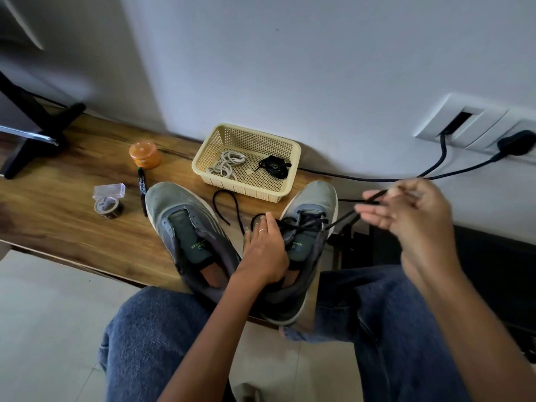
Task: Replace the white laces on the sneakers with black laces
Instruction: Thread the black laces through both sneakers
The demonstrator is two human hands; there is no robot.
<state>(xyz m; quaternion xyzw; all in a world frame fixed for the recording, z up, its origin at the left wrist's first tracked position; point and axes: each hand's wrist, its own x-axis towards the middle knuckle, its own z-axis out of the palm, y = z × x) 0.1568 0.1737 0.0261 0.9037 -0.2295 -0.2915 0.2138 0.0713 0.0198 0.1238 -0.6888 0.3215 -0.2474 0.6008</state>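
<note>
Wooden bench (72, 216), brown-grained, running from the left edge to the centre of the frame, carrying the lot. Item: two grey sneakers, toes toward the wall. The left sneaker (185, 227), at centre, has bare eyelets and no lace. The right sneaker (310, 227), just beside it, carries a black lace (307, 220) crossed through its upper eyelets. Item: left hand (265, 248), ring on one finger, laid over the inner side of the right sneaker with fingers resting near the lace's loose loop on the bench. Item: right hand (406, 210), right of centre and blurred, raised with one end of the black lace pinched in its fingers, the lace taut from the shoe. Item: cream plastic basket (287, 187), upper centre against the wall, holding coiled white laces (226, 163) on its left and a bundled second black lace (274, 166) on its right. Item: orange-lidded jar (144, 154), black marker (142, 190) and a roll of tape (108, 206) with a clear holder, left of the sneakers. Item: blue-jeaned knees at the bottom of the frame.
</note>
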